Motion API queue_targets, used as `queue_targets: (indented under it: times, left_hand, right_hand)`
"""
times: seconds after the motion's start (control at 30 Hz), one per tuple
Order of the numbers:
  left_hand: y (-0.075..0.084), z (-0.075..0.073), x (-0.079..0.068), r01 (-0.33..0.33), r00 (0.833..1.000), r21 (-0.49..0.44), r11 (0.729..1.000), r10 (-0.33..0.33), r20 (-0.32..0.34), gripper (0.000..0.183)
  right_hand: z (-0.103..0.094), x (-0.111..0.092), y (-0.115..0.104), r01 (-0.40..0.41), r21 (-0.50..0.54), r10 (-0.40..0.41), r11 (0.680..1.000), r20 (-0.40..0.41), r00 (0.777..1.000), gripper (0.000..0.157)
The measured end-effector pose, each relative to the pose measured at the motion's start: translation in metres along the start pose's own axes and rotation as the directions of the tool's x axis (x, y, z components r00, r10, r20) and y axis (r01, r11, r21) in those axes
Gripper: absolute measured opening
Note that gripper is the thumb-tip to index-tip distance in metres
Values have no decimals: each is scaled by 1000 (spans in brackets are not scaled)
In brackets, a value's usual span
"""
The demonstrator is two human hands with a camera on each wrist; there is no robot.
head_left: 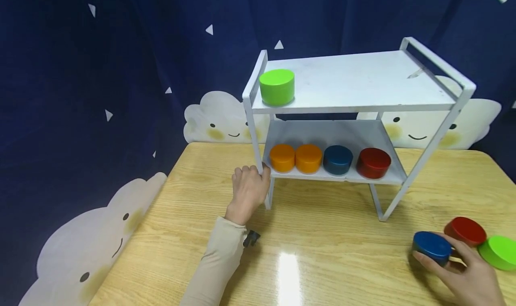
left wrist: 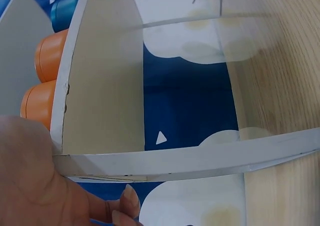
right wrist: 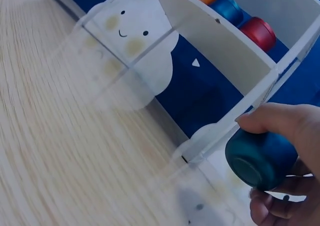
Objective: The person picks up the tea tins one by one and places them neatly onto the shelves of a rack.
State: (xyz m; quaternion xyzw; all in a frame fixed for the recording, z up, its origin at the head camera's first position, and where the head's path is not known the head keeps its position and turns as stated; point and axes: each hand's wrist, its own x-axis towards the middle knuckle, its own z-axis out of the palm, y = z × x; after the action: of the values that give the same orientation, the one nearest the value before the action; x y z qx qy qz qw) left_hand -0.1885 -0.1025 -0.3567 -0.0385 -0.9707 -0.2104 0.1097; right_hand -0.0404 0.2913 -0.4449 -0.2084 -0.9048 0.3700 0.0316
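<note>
A white two-tier shelf rack (head_left: 359, 79) stands on the table. My left hand (head_left: 251, 187) grips its left front post by the lower shelf; in the left wrist view, fingertips (left wrist: 131, 202) show beyond the frame. A blue round tin (head_left: 432, 247) is pinched between the thumb and fingers of my right hand (head_left: 469, 270), lifted off the table at the right. The right wrist view shows the underside of this blue tin (right wrist: 260, 158). Beside that hand are a red tin (head_left: 465, 231) and a green tin (head_left: 500, 252), the green one partly cut off.
On the upper shelf, a green tin (head_left: 277, 87) sits at the left end. The lower shelf holds two orange tins (head_left: 282, 158), a blue tin (head_left: 337, 160) and a red tin (head_left: 373, 163) in a row. A small black object (head_left: 251, 238) lies by my left sleeve. A dark blue curtain (head_left: 161, 37) hangs behind.
</note>
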Motion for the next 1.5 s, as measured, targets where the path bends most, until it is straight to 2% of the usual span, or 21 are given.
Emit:
queue_targets:
  times: [0.2, 0.33, 0.57, 0.67, 0.77, 0.87, 1.0, 1.1, 1.33, 1.5]
  left_hand:
    - [1, -1, 1, -1, 1000, 15, 1000, 1, -13, 50]
    - [0, -1, 1, 8, 1000, 24, 1000, -8, 2, 51]
    - [1, -1, -1, 3, 1000, 17, 1000, -3, 7, 51]
    - [1, -2, -1, 5, 1000, 13, 1000, -5, 11, 51]
    - [1, -2, 0, 10, 1000, 10, 1000, -10, 19, 52]
    - [2, -2, 0, 11, 1000, 7, 1000, -11, 20, 52]
    - [1, -2, -1, 9, 1000, 3, 1000, -9, 11, 52]
    - [1, -1, -2, 16, 1000, 1, 1000, -16, 20, 52]
    - [1, -1, -1, 24, 999, -10, 1000, -24, 36, 50]
    - [1, -1, -1, 20, 999, -8, 1000, -20, 38, 50]
  right_hand:
    - [-3, -1, -15, 103, -55, -103, 993, 6, 995, 88]
    - [-4, -5, -30, 210, -35, -211, 977, -25, 977, 78]
    - [-5, -13, -55, 301, 14, -300, 953, -63, 952, 72]
    - [-6, -16, -69, 384, -29, -384, 923, -117, 916, 71]
    - [-9, -19, -83, 464, -63, -468, 884, -168, 868, 71]
    - [-13, -21, -98, 515, -50, -514, 856, -195, 835, 71]
    - [-17, -23, -116, 544, -35, -540, 838, -192, 820, 73]
    - [-19, -25, -128, 577, -5, -566, 817, -204, 799, 74]
    - [-23, -31, -154, 680, 118, -635, 724, -270, 724, 74]
    - [-30, -32, -175, 768, 165, -701, 619, -324, 635, 76]
